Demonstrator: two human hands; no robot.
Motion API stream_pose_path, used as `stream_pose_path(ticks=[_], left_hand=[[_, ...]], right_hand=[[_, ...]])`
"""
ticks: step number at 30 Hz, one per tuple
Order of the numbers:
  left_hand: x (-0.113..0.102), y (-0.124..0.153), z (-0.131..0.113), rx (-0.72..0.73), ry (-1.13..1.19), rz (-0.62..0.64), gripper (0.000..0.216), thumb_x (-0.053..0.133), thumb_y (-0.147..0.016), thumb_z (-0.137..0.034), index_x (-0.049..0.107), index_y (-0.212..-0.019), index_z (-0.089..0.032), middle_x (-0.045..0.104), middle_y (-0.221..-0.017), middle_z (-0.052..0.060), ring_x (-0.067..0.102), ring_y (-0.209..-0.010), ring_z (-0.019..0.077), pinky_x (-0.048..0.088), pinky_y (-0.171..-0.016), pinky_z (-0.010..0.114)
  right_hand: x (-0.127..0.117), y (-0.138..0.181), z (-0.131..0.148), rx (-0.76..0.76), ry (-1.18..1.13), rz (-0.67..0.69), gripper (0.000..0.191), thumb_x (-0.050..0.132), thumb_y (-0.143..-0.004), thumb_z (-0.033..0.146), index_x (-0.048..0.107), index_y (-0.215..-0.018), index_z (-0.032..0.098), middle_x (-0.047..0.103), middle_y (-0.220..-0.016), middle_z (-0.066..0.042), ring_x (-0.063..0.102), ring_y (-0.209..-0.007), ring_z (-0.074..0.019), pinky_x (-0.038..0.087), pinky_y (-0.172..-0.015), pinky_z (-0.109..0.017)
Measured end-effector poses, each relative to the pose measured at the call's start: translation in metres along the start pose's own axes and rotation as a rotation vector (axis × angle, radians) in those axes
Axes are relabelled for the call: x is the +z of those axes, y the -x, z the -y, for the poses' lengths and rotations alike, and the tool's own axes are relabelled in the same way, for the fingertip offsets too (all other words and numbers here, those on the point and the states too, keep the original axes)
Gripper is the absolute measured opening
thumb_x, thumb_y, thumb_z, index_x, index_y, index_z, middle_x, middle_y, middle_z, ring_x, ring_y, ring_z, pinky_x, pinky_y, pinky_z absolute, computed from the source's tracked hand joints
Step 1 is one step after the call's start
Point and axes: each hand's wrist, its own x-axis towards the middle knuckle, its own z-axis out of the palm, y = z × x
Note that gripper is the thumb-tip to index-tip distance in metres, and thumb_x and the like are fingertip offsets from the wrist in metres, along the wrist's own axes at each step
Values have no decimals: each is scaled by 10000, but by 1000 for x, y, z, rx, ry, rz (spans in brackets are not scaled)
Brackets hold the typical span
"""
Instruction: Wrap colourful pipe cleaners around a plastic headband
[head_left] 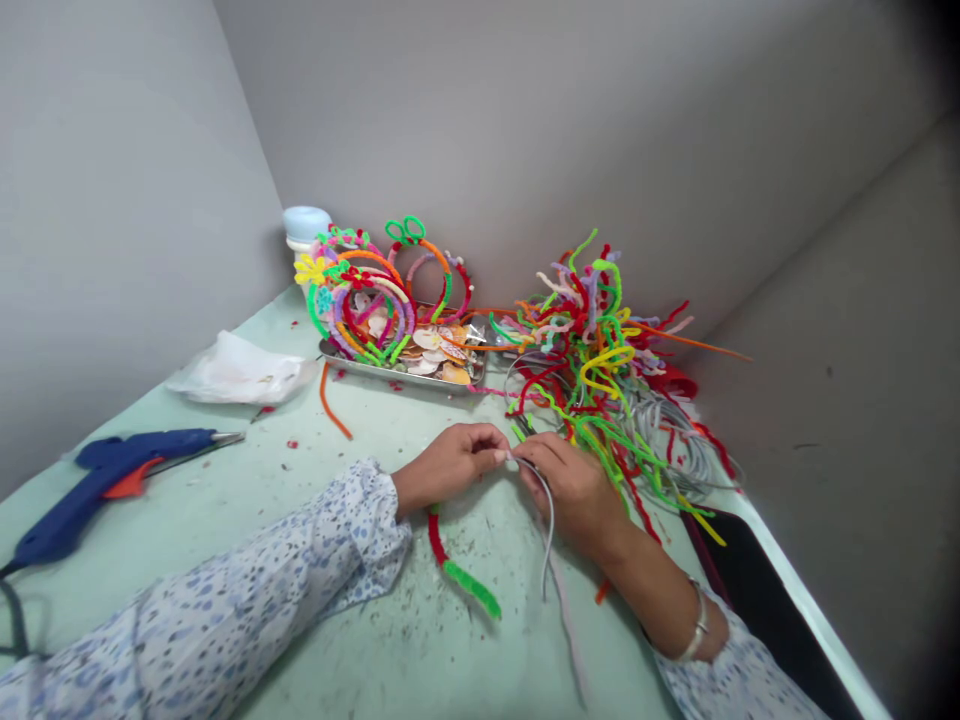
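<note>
My left hand (pixel 448 463) and my right hand (pixel 574 485) meet over the middle of the pale green table (pixel 247 500). Both pinch one end of a thin grey headband (pixel 548 520), which curves down toward me. A pale pink pipe cleaner (pixel 564 610) runs along it and trails over the table. A red and green pipe cleaner piece (pixel 457 565) lies on the table just below my left hand. A silver bangle (pixel 697 625) sits on my right wrist.
A tangled heap of coloured pipe cleaners (pixel 600 350) lies beyond my right hand, over grey headbands (pixel 675 440). A metal tray (pixel 397 372) holds wrapped headbands (pixel 367 290) and shell pieces. A blue glue gun (pixel 105 480) lies at left, near a white plastic bag (pixel 236 368).
</note>
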Motion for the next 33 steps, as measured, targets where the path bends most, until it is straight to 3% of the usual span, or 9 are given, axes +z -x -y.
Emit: stream_pose_path(ticks=[10,17,22,33], left_hand=[[1,0,-2,-3,35,-10,140,511,-794,-281,547,-802,-146,405,-559,-61,342,-502,66,266,-491,194],[1,0,-1,46,-11,-25,199,490,-808,-323,569,-779,-143,468,-631,-37,370,-551,72,300,-527,194],[0,-2,1,-9,11,-28,240,500,-794,-361,587,-779,-137,483,-613,-35,372,-531,70,305,-522,194],[0,-5,6,-84,100,-12,265,549,-763,-378,617,-827,-130,455,-574,-33,333,-490,62,236,-455,200]], right_hand=[[0,-1,0,83,-83,-28,169,485,-808,126,560,-942,194,577,-909,-69,560,-847,-189,459,-746,-315],[2,0,-2,83,-83,-37,168,486,-817,134,569,-949,195,581,-900,-64,568,-847,-187,459,-755,-311],[5,-3,-4,81,-90,-93,200,485,-831,155,577,-1007,182,596,-899,-80,573,-845,-196,479,-745,-329],[7,-2,-4,109,-75,-149,151,472,-870,177,613,-923,175,586,-887,-78,553,-845,-186,474,-766,-329]])
